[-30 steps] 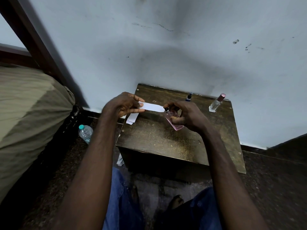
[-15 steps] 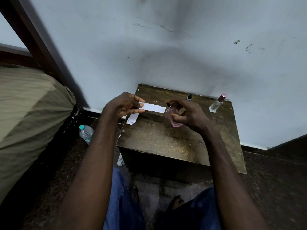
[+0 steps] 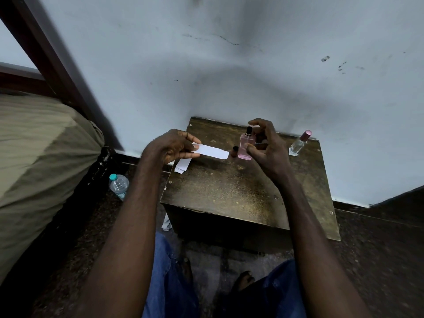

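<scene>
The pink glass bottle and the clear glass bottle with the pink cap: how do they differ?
The pink glass bottle looks pink; the clear glass bottle with the pink cap looks colourless. The pink bottle shows a bare black sprayer; the clear bottle is capped. Both stand on the brown wooden table.

At the middle of your frame, the paper strip (image 3: 213, 152) in your left hand (image 3: 169, 145) reaches right toward the cap (image 3: 235, 151). The cap sits on the tabletop (image 3: 229, 191), just left of the perfume bottle (image 3: 245, 148) in your right hand (image 3: 268, 152). A 2nd bottle (image 3: 298, 145) stands far right, and the water bottle (image 3: 119, 185) lies on the floor (image 3: 378, 249), left.
</scene>
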